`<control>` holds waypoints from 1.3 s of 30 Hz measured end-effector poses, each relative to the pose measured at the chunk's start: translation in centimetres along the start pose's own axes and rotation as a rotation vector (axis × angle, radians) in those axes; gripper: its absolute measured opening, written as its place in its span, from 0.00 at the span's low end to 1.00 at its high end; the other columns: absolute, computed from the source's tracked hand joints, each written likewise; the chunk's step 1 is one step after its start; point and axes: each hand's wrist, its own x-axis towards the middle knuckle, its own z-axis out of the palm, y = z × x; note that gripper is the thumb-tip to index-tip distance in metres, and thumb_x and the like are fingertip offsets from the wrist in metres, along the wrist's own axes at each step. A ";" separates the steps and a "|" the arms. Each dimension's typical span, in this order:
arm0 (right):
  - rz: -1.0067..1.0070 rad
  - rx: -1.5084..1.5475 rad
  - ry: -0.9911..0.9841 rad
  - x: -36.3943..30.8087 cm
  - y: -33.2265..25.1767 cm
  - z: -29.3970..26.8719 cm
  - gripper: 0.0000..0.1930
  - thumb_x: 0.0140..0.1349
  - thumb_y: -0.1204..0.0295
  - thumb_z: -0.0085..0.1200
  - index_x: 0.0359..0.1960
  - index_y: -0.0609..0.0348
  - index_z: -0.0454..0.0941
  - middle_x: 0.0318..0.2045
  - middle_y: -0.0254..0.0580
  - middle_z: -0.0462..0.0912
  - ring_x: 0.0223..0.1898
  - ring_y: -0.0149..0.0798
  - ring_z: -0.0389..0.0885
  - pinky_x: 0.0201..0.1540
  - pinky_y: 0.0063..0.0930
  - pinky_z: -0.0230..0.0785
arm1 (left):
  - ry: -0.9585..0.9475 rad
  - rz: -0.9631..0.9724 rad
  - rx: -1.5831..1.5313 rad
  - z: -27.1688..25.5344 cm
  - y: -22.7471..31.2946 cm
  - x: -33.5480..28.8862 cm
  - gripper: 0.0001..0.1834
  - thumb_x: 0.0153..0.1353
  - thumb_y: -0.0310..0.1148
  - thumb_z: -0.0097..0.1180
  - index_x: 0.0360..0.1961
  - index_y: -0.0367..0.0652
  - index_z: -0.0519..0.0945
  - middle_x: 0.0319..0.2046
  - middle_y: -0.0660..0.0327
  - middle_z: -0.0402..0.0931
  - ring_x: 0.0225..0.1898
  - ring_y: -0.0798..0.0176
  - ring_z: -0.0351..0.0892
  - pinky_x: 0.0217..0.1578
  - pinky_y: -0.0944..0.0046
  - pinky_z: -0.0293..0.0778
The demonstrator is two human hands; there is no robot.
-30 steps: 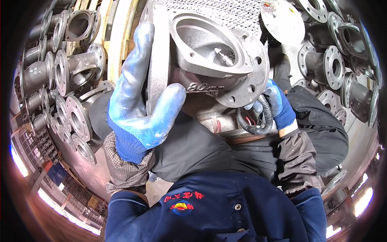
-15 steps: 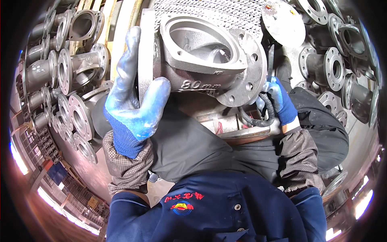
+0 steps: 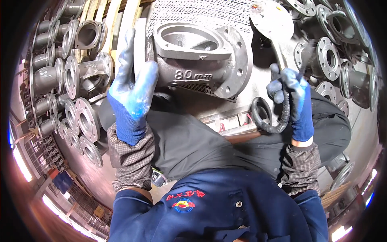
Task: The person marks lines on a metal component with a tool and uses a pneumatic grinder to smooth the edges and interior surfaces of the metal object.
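A grey cast-metal valve body [image 3: 189, 68] with round bolt flanges and a large upward-facing opening rests on a metal grating. My left hand [image 3: 135, 90], in a blue coated glove, straddles its left flange, fingers stretched up outside and thumb apart on the inner side; whether it presses on the metal is unclear. On the right, my gloved right hand [image 3: 291, 88] is closed round a hand tool [image 3: 308, 60] whose thin end is smeared by motion. A black ribbed hose [image 3: 278, 125] loops below that hand. The tool is apart from the casting.
Similar flanged castings crowd the floor at left [image 3: 84, 74] and right [image 3: 328, 60]. A round white plate [image 3: 272, 20] on a stem stands beyond my right hand. The grating [image 3: 201, 12] extends behind the valve body; wooden slats [image 3: 129, 14] lie far left.
The valve body has dropped lower and farther from me, with grating now showing at its near edge. My right hand has moved away from its right flange, swinging the tool and hose rightward.
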 end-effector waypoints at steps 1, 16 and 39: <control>-0.068 -0.015 0.031 -0.9 -1.4 1.2 0.20 0.65 0.63 0.45 0.49 0.68 0.75 0.25 0.45 0.83 0.17 0.27 0.75 0.18 0.15 0.65 | 0.007 0.004 0.066 -0.2 0.4 0.0 0.28 0.57 0.23 0.56 0.60 0.29 0.67 0.58 0.53 0.68 0.58 0.64 0.66 0.60 0.66 0.59; -0.340 0.439 -1.054 0.0 -0.4 17.6 0.20 0.61 0.61 0.52 0.46 0.67 0.76 0.28 0.44 0.85 0.27 0.33 0.80 0.35 0.23 0.72 | -0.392 -0.064 -0.921 1.0 3.0 -0.9 0.42 0.66 0.64 0.25 0.70 0.42 0.47 0.64 0.49 0.58 0.62 0.55 0.63 0.60 0.55 0.64; -0.737 -0.645 -0.066 -3.2 -3.3 14.7 0.10 0.52 0.63 0.56 0.25 0.56 0.80 0.18 0.49 0.80 0.22 0.48 0.82 0.25 0.40 0.73 | -0.195 0.326 -0.324 1.8 0.3 1.2 0.30 0.71 0.45 0.29 0.64 0.31 0.59 0.58 0.47 0.66 0.55 0.59 0.71 0.55 0.61 0.69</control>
